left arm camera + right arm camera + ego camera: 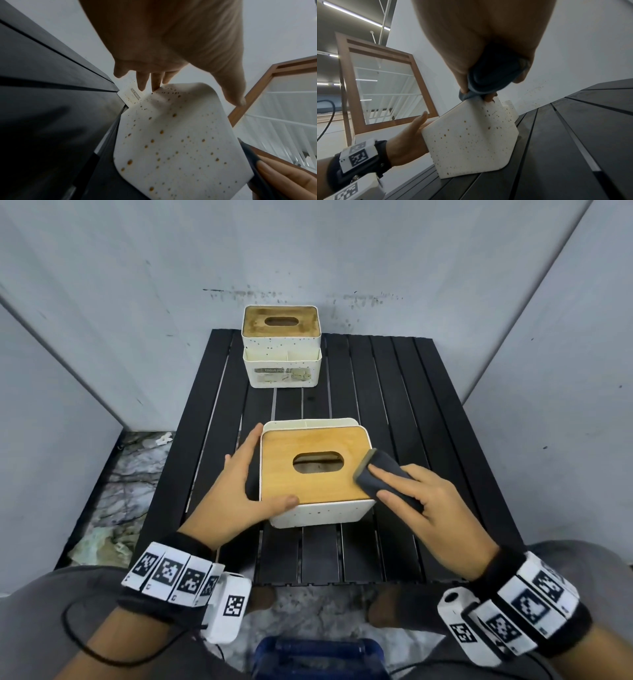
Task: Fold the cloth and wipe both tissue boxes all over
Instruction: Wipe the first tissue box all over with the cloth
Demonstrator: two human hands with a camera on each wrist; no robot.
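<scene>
The near tissue box, white and speckled with a wooden lid, stands at the middle of the black slatted table. My left hand braces its left front corner, fingers straight along the left side and thumb along the front rim. My right hand grips the folded dark grey cloth and presses it on the lid's right front corner. In the right wrist view the cloth is bunched in my curled fingers over the box. A second tissue box with a stained lid stands at the table's far edge.
Grey walls close in behind and on both sides of the table. A gap at the left shows marble floor with crumpled litter. A blue object sits on the floor between my knees, below the table's near edge.
</scene>
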